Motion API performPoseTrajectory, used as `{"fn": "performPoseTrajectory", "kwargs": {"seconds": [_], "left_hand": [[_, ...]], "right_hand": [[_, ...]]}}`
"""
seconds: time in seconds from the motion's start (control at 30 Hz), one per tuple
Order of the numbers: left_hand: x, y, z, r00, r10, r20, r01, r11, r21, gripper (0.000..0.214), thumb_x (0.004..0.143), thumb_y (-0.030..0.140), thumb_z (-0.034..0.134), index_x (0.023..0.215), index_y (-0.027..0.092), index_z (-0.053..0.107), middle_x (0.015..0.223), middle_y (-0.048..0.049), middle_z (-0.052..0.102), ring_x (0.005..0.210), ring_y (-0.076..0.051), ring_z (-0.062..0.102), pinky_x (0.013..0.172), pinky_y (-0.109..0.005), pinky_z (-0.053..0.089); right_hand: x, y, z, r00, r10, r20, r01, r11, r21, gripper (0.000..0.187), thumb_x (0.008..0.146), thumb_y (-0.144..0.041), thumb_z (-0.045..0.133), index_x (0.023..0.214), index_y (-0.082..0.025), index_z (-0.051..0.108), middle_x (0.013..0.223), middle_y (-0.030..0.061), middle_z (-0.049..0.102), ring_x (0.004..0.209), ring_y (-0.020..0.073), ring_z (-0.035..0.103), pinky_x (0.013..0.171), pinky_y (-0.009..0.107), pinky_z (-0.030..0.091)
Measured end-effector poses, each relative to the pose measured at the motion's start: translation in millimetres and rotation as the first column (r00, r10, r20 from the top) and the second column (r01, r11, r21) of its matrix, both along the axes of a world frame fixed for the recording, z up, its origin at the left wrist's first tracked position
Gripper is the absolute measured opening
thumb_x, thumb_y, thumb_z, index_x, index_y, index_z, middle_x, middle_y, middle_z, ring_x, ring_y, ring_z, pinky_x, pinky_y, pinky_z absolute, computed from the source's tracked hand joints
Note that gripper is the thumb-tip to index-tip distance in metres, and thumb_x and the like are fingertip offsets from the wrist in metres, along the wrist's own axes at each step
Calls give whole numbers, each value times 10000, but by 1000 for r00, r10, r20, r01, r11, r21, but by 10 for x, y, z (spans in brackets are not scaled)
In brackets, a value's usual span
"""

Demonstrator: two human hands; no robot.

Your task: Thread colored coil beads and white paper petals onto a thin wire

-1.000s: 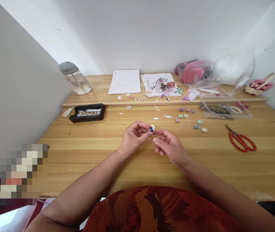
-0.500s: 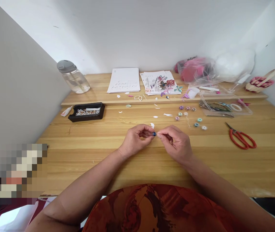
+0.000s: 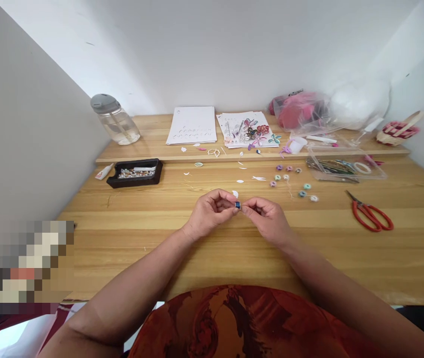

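Over the middle of the table, a small bobbin of dark blue thread [image 3: 238,205] is pinched between the thumb and fingers of my left hand [image 3: 212,214]. My right hand [image 3: 269,220] meets it from the other side, thumb and forefinger closed together at its right edge. Whether a loose thread end lies between those fingertips is too small to tell. Just beyond the fingers lies a white paper petal [image 3: 235,194]. More bobbins in pale colours [image 3: 302,193] are scattered to the right, several of them, one trailing a loose thread.
Red-handled scissors [image 3: 372,214] lie at right, below a clear plastic box [image 3: 374,174] of tools. A black tray [image 3: 113,182] of beads sits left, beside a small glue tube [image 3: 103,171]. The raised shelf carries a water bottle [image 3: 117,124], papers [image 3: 191,122], wire flowers [image 3: 251,132] and a basket [image 3: 396,134].
My right fingertips have come closer to the blue bobbin, which now shows a little more of its side. The whole view has shifted slightly; the things on the table lie as before.
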State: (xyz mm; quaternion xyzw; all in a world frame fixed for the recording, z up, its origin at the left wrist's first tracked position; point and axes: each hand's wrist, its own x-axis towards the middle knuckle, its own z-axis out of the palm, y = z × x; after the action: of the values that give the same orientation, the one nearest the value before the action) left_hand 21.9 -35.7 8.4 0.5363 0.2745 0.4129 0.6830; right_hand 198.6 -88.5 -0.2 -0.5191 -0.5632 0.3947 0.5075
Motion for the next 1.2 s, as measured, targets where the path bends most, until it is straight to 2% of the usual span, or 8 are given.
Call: {"fn": "performPoseTrajectory", "kwargs": {"seconds": [0.37,0.5,0.67,0.77,0.83,1.0,1.1,1.2], "left_hand": [[-6,47,-54,998,60,21,-58,996,-75,344,672,255,858,909,149,632,912,-49,718,844,-148,690,778,-278,555],[-1,45,-70,996,68,56,-59,988,-141,372,666,275,865,923,154,625,904,-60,730,865,-182,711,699,-263,550],[1,52,-59,993,93,70,-79,982,-172,362,647,253,875,899,145,638,876,-48,743,830,-152,714,827,-293,544],[-6,68,-41,988,126,88,-107,975,-195,366,628,242,883,884,148,638,858,-33,743,817,-147,717,825,-286,542],[-10,78,-33,984,146,99,-124,972,-197,361,627,233,884,874,148,635,851,-28,742,815,-145,721,814,-276,541],[-10,74,-37,984,152,91,-138,980,-141,350,651,244,874,887,155,631,871,-36,747,845,-160,730,825,-287,549],[-9,59,-41,989,134,60,-128,987,-94,357,653,262,874,890,155,629,889,-49,752,839,-168,729,835,-308,557],[-10,46,-39,994,104,34,-102,993,-58,363,655,275,871,900,156,632,902,-61,753,827,-177,726,800,-314,569]], "right_hand": [[-42,-111,84,910,-53,410,-61,964,260,140,925,-252,587,848,-213,696,714,18,623,622,148,525,614,289,415],[-48,-113,95,888,-48,457,-95,954,284,156,928,-237,569,828,-220,687,717,22,628,625,150,541,624,292,427],[-26,-109,33,870,15,493,-151,960,236,131,918,-242,583,811,-221,656,723,15,634,619,146,550,620,292,435],[33,-96,13,830,-16,557,-151,956,252,41,878,-239,633,907,-226,659,828,35,681,770,194,610,757,347,473],[80,-86,25,809,-132,573,-68,947,315,221,831,-252,686,1048,-224,654,974,69,701,938,251,615,865,413,467],[83,-79,110,936,-193,295,141,972,186,412,833,-337,685,1219,-228,591,1202,120,656,929,242,626,717,378,513],[-22,-83,144,996,19,-82,-23,998,-52,437,832,-398,690,1216,-230,564,1252,134,643,760,173,657,600,319,515],[-116,-83,135,958,122,-260,-178,963,-204,451,794,-435,732,1152,-212,571,987,88,713,644,151,651,502,259,463]]}}
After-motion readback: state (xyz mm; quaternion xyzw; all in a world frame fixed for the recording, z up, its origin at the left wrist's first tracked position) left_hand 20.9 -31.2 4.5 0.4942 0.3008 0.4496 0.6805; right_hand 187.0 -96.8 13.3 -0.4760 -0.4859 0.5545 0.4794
